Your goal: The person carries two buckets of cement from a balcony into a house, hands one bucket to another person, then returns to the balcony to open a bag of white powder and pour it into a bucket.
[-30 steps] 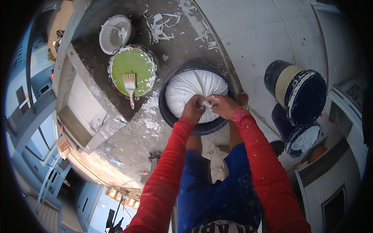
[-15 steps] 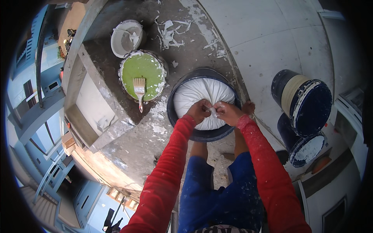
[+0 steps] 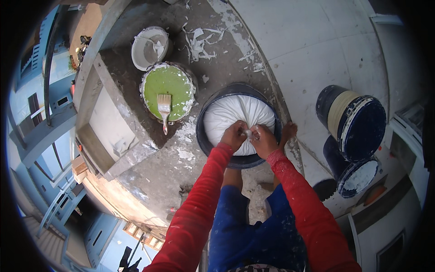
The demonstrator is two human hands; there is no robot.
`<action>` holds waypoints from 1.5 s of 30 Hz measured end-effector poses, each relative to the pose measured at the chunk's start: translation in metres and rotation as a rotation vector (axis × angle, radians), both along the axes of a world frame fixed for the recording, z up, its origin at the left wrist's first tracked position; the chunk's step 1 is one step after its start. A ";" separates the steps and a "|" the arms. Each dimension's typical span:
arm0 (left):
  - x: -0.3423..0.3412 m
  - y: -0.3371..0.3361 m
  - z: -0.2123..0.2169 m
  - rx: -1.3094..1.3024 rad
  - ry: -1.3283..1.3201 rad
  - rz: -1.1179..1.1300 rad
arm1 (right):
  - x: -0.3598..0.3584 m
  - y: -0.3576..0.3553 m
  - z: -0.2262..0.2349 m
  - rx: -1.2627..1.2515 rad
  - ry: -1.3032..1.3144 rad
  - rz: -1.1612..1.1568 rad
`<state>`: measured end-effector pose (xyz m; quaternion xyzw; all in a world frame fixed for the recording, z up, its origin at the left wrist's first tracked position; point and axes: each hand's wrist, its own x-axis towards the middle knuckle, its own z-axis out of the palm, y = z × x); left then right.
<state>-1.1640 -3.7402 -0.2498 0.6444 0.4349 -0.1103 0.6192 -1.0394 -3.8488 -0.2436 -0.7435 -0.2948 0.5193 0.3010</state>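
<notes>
In front of me stands a dark blue bucket (image 3: 208,144) with a bulging white plastic bag (image 3: 220,115) inside it. The bag's top is gathered into pleats that meet in a twisted neck (image 3: 248,134). My left hand (image 3: 234,136) pinches this neck from the left, its fingers closed. From the right, my right hand (image 3: 264,139) grips the same neck between thumb and fingers. Both hands rest close together above the middle of the bag. Exactly how the fingertips hold the plastic is partly hidden.
A paintbrush (image 3: 164,109) lies on a green-topped bucket (image 3: 154,86) at the left. Behind it stands a white pail (image 3: 141,53), near white scraps (image 3: 199,44) on the concrete. At the right are a dark blue bucket (image 3: 362,129) and a lower one with a white-smeared lid (image 3: 359,176).
Both hands stay at the bag's neck, with their fingers slightly shifted. The whole view has moved a little, so the buckets appear slightly lower.
</notes>
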 end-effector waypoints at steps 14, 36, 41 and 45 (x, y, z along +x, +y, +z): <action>-0.007 -0.002 -0.012 -0.012 -0.050 0.072 | 0.031 0.017 0.009 0.120 -0.253 0.452; 0.000 0.007 -0.002 -0.184 -0.035 0.146 | -0.009 0.008 -0.011 0.092 -0.327 0.086; -0.001 0.006 0.000 -0.239 -0.028 0.203 | -0.009 0.001 -0.004 0.109 -0.138 -0.065; -0.003 0.002 -0.002 -0.328 -0.079 0.279 | 0.002 0.000 0.000 0.150 -0.120 0.024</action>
